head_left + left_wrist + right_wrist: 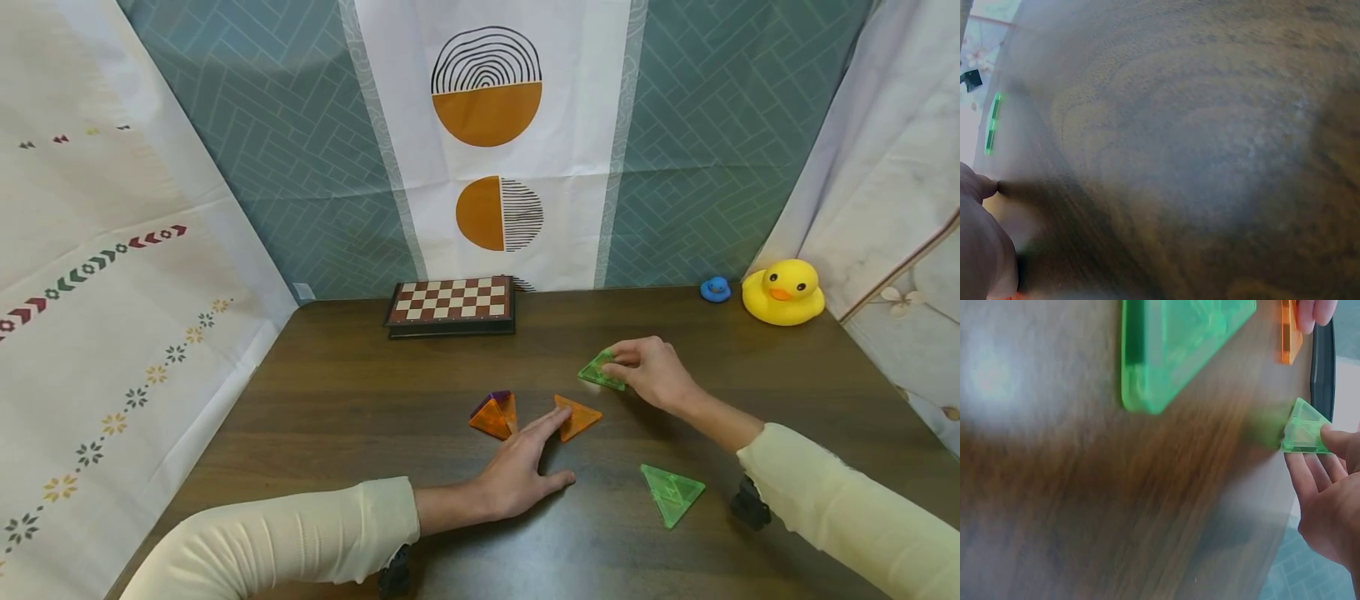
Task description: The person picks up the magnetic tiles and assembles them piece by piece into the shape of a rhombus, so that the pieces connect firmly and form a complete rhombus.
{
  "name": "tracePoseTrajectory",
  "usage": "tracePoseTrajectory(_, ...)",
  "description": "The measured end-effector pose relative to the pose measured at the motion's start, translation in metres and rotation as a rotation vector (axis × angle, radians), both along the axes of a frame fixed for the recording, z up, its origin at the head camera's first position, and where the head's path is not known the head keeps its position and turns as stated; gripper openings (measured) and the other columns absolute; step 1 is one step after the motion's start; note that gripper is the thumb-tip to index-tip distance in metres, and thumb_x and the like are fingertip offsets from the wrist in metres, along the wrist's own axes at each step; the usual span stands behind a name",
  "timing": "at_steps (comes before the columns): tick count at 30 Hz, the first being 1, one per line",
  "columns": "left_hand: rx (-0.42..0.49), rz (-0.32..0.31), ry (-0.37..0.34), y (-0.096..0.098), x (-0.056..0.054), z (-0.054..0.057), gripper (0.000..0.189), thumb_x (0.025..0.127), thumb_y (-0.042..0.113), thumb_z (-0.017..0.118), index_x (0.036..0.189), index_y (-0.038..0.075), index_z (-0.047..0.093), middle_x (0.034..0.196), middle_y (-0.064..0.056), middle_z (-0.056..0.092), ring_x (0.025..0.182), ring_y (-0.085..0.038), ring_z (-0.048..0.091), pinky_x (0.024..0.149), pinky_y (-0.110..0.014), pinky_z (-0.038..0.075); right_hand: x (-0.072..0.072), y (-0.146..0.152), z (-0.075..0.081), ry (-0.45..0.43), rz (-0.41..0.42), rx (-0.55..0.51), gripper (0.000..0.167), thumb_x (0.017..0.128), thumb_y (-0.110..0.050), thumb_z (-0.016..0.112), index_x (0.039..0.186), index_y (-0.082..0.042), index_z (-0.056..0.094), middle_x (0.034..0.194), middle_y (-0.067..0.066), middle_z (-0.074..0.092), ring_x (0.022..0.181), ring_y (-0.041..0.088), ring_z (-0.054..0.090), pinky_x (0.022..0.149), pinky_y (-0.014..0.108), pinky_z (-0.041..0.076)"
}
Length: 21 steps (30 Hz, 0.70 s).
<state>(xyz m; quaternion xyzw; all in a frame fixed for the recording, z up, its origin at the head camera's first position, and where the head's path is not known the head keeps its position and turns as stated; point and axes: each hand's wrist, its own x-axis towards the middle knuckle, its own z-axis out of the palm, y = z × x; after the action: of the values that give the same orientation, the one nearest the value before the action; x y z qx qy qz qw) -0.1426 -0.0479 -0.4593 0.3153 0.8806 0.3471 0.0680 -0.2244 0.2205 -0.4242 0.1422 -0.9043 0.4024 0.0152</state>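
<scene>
My right hand (654,372) pinches a translucent green triangular tile (1305,428) between thumb and fingers, tilted over the table. To its left, my left hand (517,471) reaches across the wood, its straight fingers touching a flat orange triangular tile (579,419). Left of those fingertips stands a small pyramid of orange and purple triangular tiles (495,415). A second green triangular tile (672,493) lies flat nearer to me, below the right hand, and shows large in the right wrist view. In the left wrist view only part of the left hand (982,244) appears, at the lower left.
A folded chessboard box (451,307) lies at the back of the brown table (337,400). At the back right sit a small blue duck (716,289) and a bigger yellow duck (782,293). Patterned cloths hang around the table's back and sides.
</scene>
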Motion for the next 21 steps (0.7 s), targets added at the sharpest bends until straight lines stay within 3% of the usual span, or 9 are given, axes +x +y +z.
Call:
tracePoseTrajectory(6, 0.015, 0.003, 0.015, -0.001, -0.007, -0.019, 0.083, 0.098, 0.032, 0.080, 0.167, 0.017, 0.035, 0.169, -0.004, 0.038, 0.154, -0.023, 0.037, 0.121, -0.057, 0.035, 0.007, -0.008, 0.000, -0.024, -0.018, -0.022, 0.034, 0.099, -0.012, 0.077, 0.125, 0.010, 0.072, 0.113, 0.024, 0.077, 0.106, 0.040, 0.075, 0.081, 0.048, 0.064)
tracePoseTrajectory(8, 0.009, 0.006, 0.016, 0.000, -0.007, -0.020, 0.084, 0.098, 0.031, 0.081, 0.167, 0.017, 0.035, 0.169, -0.003, 0.038, 0.154, -0.023, 0.037, 0.121, -0.057, 0.036, 0.009, -0.010, 0.000, -0.022, -0.025, -0.028, 0.036, 0.099, -0.012, 0.078, 0.126, 0.011, 0.071, 0.114, 0.024, 0.077, 0.107, 0.040, 0.075, 0.084, 0.050, 0.063)
tracePoseTrajectory(15, -0.046, 0.020, -0.021, 0.003, 0.002, 0.006, 0.082, 0.097, 0.026, 0.081, 0.165, 0.010, 0.038, 0.168, -0.011, 0.040, 0.154, -0.025, 0.039, 0.122, -0.053, 0.036, 0.016, -0.018, -0.002, -0.010, -0.031, -0.050, 0.035, 0.098, -0.011, 0.078, 0.124, 0.012, 0.072, 0.114, 0.024, 0.077, 0.106, 0.039, 0.075, 0.086, 0.052, 0.062)
tracePoseTrajectory(21, -0.030, 0.011, -0.018, 0.002, 0.000, 0.001, 0.081, 0.098, 0.027, 0.080, 0.165, 0.011, 0.037, 0.168, -0.010, 0.039, 0.153, -0.025, 0.039, 0.121, -0.053, 0.037, 0.019, -0.025, -0.006, -0.018, -0.024, -0.052, 0.036, 0.098, -0.011, 0.079, 0.124, 0.012, 0.072, 0.115, 0.024, 0.076, 0.107, 0.039, 0.075, 0.084, 0.048, 0.064)
